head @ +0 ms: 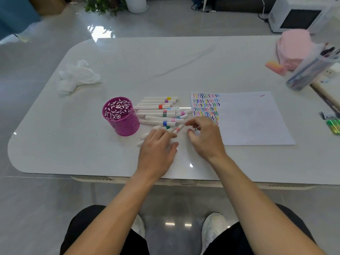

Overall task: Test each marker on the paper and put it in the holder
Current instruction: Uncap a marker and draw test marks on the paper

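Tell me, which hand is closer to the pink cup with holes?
The left hand. It is just right of the pink holder, over the markers. The right hand is farther right, by the paper.

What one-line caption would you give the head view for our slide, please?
Left hand and right hand reach among loose markers between the magenta holder and the scribbled test paper.

A home living space: glossy tiled floor, potted plant, white microwave beyond a white bench.
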`<state>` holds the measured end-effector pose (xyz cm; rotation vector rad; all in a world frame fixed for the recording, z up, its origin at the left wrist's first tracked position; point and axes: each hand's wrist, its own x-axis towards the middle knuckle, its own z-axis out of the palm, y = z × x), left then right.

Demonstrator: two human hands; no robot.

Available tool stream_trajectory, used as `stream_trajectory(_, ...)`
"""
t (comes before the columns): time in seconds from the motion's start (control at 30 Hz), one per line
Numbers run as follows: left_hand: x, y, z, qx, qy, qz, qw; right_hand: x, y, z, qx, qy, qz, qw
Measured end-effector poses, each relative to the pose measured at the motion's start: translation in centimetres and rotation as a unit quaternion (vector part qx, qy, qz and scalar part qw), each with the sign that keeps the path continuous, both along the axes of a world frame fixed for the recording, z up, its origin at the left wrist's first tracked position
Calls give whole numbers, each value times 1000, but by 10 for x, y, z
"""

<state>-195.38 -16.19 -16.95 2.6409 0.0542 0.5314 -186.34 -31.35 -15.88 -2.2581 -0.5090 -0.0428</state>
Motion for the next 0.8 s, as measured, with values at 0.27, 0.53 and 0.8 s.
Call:
stream_trajectory(0.27,15,-10,-3,17,54,54,997,-13,-15,-13,-45,-13,44,998)
stream_trajectory(0.53,17,-12,8,40,138,91,985,-19,-44,-25,-110,-56,73,990)
stream_trajectory(0.8,26,-9,12,40,159,101,981,-30,-41,-24,-123,-44,94,987)
